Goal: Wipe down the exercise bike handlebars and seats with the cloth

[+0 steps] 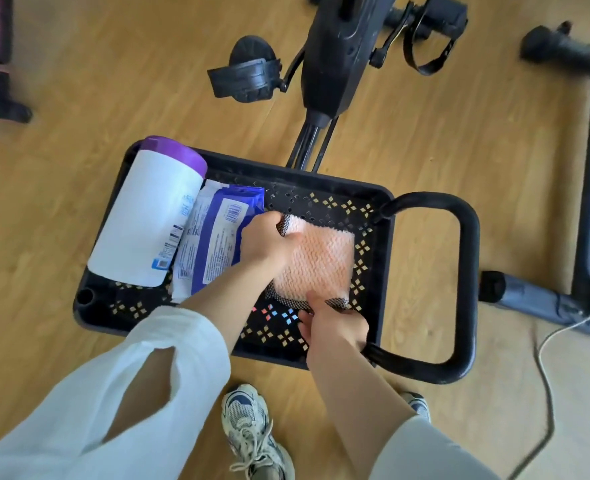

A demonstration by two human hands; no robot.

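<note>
**Cloth gripped at two opposite corners in the cart tray**

The cloth, a pink textured square with a dark mesh border, is seen lying flat in the right half of the black perforated tray, near the edge that carries the looped handle. It is held at two diagonally opposite corners. The far-left corner is pinched by the left hand, whose fingers are curled shut over the mesh edge. The near-right corner is taken by the right hand, with the thumb pressed on top of the cloth and the other fingers tucked below the border; that grip appears closed on the fabric, though the fingertips underneath are hidden.

The left half of the tray is filled by a white canister with a purple lid, lying on its side, and a blue wipes packet just beside it, touching the left hand's wrist side.

The cloth is judged to be at the point of being lifted: it lies between the two hands, its diagonal running from one grip to the other, so a straight upward pull would clear it. The exercise bike stands beyond the tray's far edge; its handlebars and seat are not in view, and no wiping is judged to have begun.
</note>
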